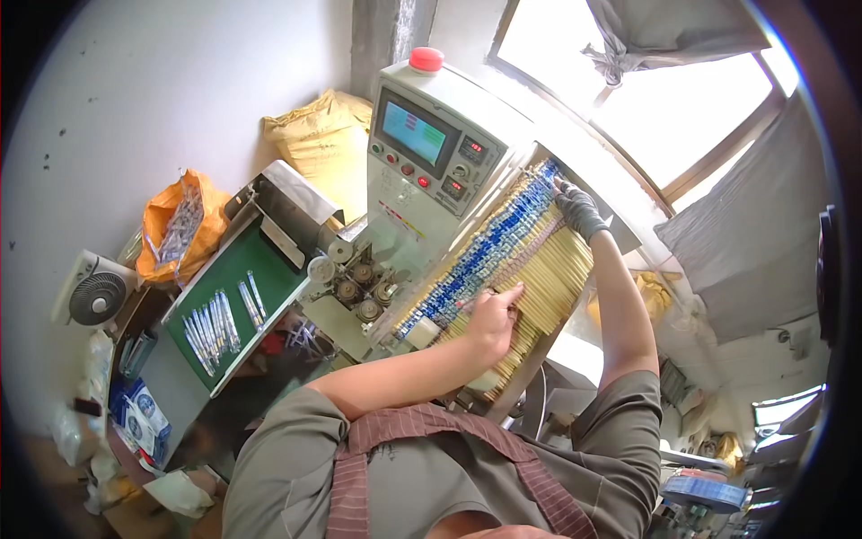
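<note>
A wide bed of thin yellow sticks (558,278) lies in slanting rows on the machine. Along their far-left side runs a band of blue-and-white ends (489,242). My left hand (494,322) is bare and rests over the near part of the rows, thumb apart from the other fingers, which are partly hidden. At the far end of the band is my right hand (582,211), in a grey glove with bare fingertips. Its fingers lie against the end of the rows, slightly bent. No single stick is seen lifted by either hand.
Left of the rows stands a control cabinet (409,193) with a screen and red-topped lamp. Rollers (359,274) sit below it. A green conveyor (235,286) carries several slim blue-and-white pieces. Further left are an orange bag (215,216) and a fan (94,292).
</note>
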{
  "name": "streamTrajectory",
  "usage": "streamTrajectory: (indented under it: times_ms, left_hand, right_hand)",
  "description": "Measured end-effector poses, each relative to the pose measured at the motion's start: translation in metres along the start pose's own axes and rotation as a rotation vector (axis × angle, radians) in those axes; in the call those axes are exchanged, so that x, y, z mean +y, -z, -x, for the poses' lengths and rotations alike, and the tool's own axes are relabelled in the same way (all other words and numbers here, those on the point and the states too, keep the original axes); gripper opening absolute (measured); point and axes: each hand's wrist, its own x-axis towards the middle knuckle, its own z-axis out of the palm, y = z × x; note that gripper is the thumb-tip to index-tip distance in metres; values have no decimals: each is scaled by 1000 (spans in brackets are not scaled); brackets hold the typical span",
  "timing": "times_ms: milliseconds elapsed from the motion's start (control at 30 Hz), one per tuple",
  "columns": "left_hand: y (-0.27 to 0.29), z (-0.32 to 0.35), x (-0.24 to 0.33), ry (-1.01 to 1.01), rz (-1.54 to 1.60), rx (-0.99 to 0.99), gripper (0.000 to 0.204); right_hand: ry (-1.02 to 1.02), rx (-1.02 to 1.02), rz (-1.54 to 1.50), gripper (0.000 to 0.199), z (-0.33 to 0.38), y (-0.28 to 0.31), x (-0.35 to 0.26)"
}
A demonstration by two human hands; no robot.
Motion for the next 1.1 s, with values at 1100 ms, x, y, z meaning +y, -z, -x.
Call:
streamTrajectory:
  times_ms: [1100]
  left_hand:
    - [15,163,167,-410,-611,-92,41]
  right_hand:
    - [826,345,-1411,37,293,-24,-59]
